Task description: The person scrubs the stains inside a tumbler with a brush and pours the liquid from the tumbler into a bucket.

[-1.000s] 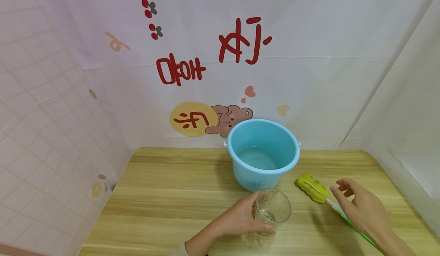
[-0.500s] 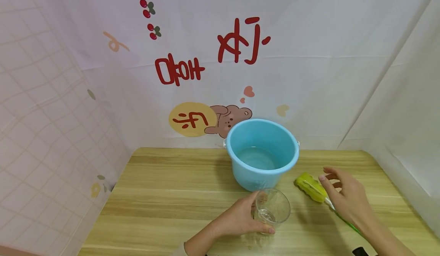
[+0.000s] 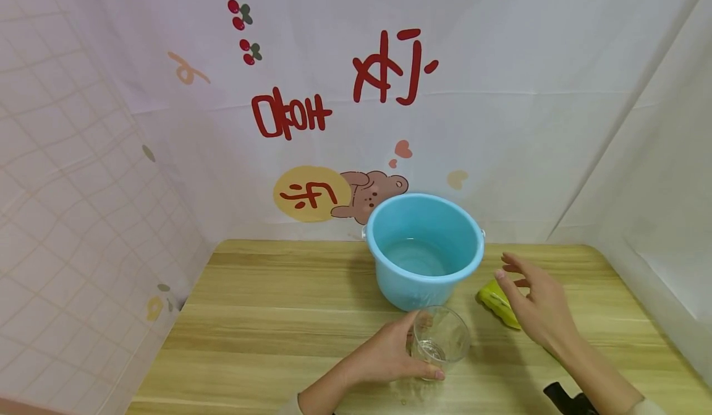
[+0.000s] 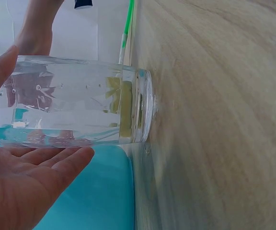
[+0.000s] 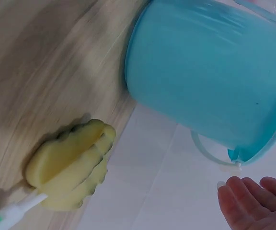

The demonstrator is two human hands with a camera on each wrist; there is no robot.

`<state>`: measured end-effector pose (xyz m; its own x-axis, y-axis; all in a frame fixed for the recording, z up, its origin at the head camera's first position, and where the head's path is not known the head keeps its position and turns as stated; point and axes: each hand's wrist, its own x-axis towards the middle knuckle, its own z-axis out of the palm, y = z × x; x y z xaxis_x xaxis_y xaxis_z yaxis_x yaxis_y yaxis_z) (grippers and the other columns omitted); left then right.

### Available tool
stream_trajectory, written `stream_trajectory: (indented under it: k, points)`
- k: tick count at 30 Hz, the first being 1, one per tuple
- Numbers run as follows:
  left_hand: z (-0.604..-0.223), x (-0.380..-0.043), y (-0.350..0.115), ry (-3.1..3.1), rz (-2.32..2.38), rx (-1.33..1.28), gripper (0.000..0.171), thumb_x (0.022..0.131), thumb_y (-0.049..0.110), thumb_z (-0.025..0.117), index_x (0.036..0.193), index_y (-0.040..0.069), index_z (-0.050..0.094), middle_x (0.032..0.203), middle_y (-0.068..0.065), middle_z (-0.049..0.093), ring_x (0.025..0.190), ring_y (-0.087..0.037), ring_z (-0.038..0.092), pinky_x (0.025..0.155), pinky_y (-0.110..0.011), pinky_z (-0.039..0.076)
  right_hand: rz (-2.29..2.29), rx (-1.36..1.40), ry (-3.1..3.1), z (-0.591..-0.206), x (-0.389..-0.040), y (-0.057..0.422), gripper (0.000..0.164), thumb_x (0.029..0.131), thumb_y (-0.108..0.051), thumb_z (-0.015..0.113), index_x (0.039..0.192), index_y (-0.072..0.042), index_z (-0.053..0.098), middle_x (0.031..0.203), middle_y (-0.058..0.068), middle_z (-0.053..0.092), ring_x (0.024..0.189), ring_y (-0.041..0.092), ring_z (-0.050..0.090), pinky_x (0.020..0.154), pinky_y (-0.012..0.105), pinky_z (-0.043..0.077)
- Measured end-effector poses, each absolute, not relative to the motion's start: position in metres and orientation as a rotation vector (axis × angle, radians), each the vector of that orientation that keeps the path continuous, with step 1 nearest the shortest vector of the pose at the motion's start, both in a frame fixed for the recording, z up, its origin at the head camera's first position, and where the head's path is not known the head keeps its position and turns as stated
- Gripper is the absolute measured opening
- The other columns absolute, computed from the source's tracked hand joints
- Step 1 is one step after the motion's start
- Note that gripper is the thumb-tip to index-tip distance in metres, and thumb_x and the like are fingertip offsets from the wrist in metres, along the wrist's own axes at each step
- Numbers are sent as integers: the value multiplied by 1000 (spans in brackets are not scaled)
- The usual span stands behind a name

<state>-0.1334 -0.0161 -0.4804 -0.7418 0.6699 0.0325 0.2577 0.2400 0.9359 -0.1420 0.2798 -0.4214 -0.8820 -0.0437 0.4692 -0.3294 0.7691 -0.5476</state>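
Note:
My left hand point(image 3: 389, 353) holds a clear drinking glass point(image 3: 452, 336) around its side, thumb on the near side and fingers on the far side. In the left wrist view the base of the glass point(image 4: 80, 103) stands on the wooden table, and droplets cling to its wall. Free of any object, my right hand point(image 3: 539, 307) hovers with loosely bent fingers over a sponge bottle brush point(image 3: 495, 300). Its yellow-green sponge head point(image 5: 71, 167) lies on the table; in the head view the right hand and forearm cover most of the handle.
Behind the glass stands a light blue bucket point(image 3: 414, 291) with water in the bottom and a handle point(image 5: 210, 153) hanging at its side. A printed white cloth point(image 3: 528, 155) hangs behind the wooden table point(image 3: 267, 316). A black object point(image 3: 567, 399) shows by the right forearm.
My right hand has moved left and away from me, over the brush toward the bucket, hiding more of the brush. The left hand and the glass have stayed in place.

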Motion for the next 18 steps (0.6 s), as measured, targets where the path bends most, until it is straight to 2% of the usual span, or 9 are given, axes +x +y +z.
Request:
stream_trajectory:
  k: [3, 7, 10, 13, 18]
  points:
    - [-480, -133, -16, 2148, 1493, 847, 94, 82, 40, 92, 159, 22, 40, 147, 14, 52, 132, -5, 51, 104, -25, 47, 909, 281, -2526, -422, -146, 276, 42, 106, -21, 64, 140, 4, 60, 128, 27, 67, 94, 46, 72, 70, 40, 60]
    - [-480, -132, -16, 2160, 1481, 836, 94, 82, 40, 92, 159, 23, 40, 148, 14, 51, 133, -5, 51, 105, -27, 47, 940, 275, -2530, -424, -151, 270, 43, 106, -22, 63, 140, 6, 60, 129, 29, 66, 95, 48, 71, 73, 57, 60]
    - [-480, -132, -16, 2170, 1478, 834, 94, 82, 41, 92, 158, 25, 41, 147, 14, 52, 133, -6, 51, 105, -28, 47, 968, 252, -2546, -424, -154, 267, 46, 108, -24, 61, 141, 7, 58, 129, 31, 65, 96, 51, 70, 74, 64, 58]
    - [-481, -132, -16, 2188, 1469, 837, 93, 81, 43, 92, 157, 26, 42, 147, 13, 53, 133, -6, 51, 105, -28, 47, 983, 226, -2570, -422, -157, 265, 48, 109, -28, 58, 142, 6, 58, 130, 31, 66, 96, 52, 70, 75, 65, 58]
    - [-481, -132, -16, 2195, 1466, 844, 94, 82, 43, 92, 159, 27, 40, 149, 13, 51, 134, -6, 50, 106, -28, 47, 1012, 199, -2591, -419, -163, 260, 47, 111, -35, 54, 143, -1, 62, 126, 26, 70, 93, 45, 74, 76, 61, 59]
